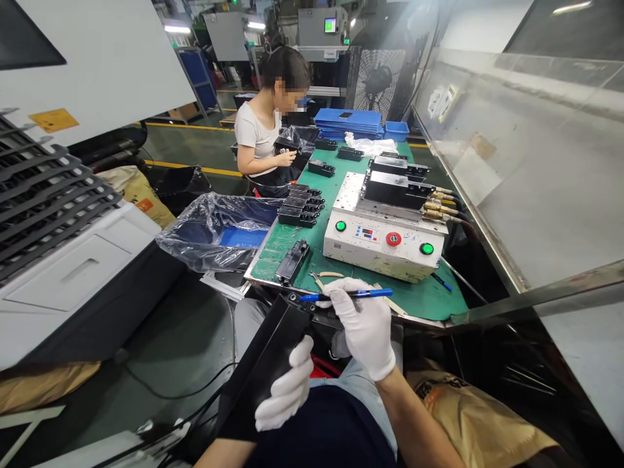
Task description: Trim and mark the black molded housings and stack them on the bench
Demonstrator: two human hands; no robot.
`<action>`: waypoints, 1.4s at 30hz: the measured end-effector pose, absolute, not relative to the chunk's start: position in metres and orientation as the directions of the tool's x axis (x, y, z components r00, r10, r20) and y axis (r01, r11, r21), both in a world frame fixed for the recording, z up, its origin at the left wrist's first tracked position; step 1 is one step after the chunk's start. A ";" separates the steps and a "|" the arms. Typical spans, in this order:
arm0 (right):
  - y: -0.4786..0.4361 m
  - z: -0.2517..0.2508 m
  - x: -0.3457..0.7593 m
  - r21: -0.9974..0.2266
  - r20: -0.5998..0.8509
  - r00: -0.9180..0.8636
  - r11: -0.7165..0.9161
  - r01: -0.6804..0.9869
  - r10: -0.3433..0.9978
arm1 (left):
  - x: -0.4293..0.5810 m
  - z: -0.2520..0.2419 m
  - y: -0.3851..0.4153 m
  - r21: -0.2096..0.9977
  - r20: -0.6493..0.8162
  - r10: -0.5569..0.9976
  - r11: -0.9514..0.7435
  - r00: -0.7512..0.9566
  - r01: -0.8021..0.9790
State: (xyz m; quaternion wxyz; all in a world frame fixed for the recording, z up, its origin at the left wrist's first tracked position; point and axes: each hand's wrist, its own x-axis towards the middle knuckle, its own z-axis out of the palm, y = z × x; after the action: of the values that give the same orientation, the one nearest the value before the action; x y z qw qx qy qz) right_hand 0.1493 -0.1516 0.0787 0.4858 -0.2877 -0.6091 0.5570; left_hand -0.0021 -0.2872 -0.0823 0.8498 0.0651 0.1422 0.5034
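Note:
My left hand (287, 390), in a white glove, is wrapped round a long black plastic housing (266, 354), held tilted above my lap. Between the fingers of my gloved right hand (363, 318) is a blue marker pen (373, 293). Its tip is close to the upper end of the housing, by the small round holes there; whether it touches I cannot tell. Just beyond, another black housing (292, 261) lies near the front edge of the green table. Beside it rests a pair of pliers (327, 275), partly hidden behind my right hand.
A white machine (361, 250) with green and red buttons stands on the green table (329, 170), black housings on top. More housings (299, 207) are lined up to its left. A plastic-lined bin (214, 227) stands left of the table. A co-worker (266, 136) sits beyond, holding a black part.

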 end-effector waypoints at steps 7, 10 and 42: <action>-0.140 0.069 0.150 -0.957 0.285 -0.268 0.257 -0.134 0.921 | 0.009 -0.017 -0.280 0.212 -0.045 0.875 0.480 0.482 -0.851; -0.137 0.068 0.163 -0.931 0.365 -0.217 0.359 -0.070 0.905 | 0.008 0.002 -0.278 0.409 -0.250 0.915 0.397 0.317 -0.822; -0.162 0.006 0.247 -0.949 0.226 -0.025 0.226 0.218 0.974 | -0.151 -0.006 -0.005 0.318 0.019 0.963 0.250 -0.270 0.915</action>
State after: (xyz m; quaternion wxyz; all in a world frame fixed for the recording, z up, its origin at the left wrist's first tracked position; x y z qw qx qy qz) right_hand 0.2465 -0.1616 0.0056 0.4957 -0.4916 -0.6060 0.3812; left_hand -0.1510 -0.0047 -0.0059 0.0897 0.5974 0.7855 0.1339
